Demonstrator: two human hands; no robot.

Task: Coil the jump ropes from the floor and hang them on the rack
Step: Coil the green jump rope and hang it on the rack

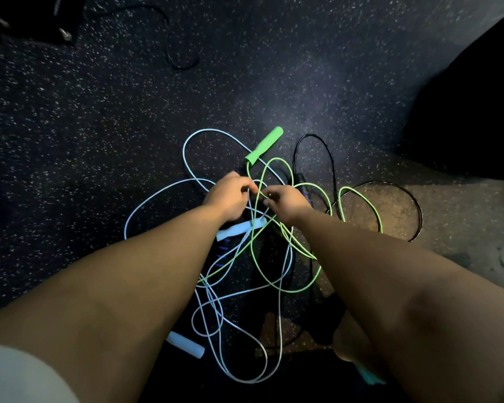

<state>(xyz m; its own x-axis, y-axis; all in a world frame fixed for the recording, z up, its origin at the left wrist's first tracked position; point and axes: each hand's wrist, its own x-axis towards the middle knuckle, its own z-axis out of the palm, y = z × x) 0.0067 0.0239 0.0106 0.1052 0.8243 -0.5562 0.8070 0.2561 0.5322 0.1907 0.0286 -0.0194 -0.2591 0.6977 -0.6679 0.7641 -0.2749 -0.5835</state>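
A tangle of jump ropes lies on the dark speckled floor below me. The green rope [361,199] loops through the middle and right, and its green handle [264,144] points up and away. A pale blue rope [186,158] winds left and down, with one pale handle [240,228] under my left wrist and another [185,344] near the bottom. A black rope [418,210] curves out to the right. My left hand [230,196] and my right hand [284,200] meet over the knot; each pinches cord there, the right on green strands.
Another black cord [169,45] lies loose at the top left beside a dark object [26,21] in the corner. A large black shape [472,117] fills the right side. A lighter brown floor patch [376,216] sits under the right loops.
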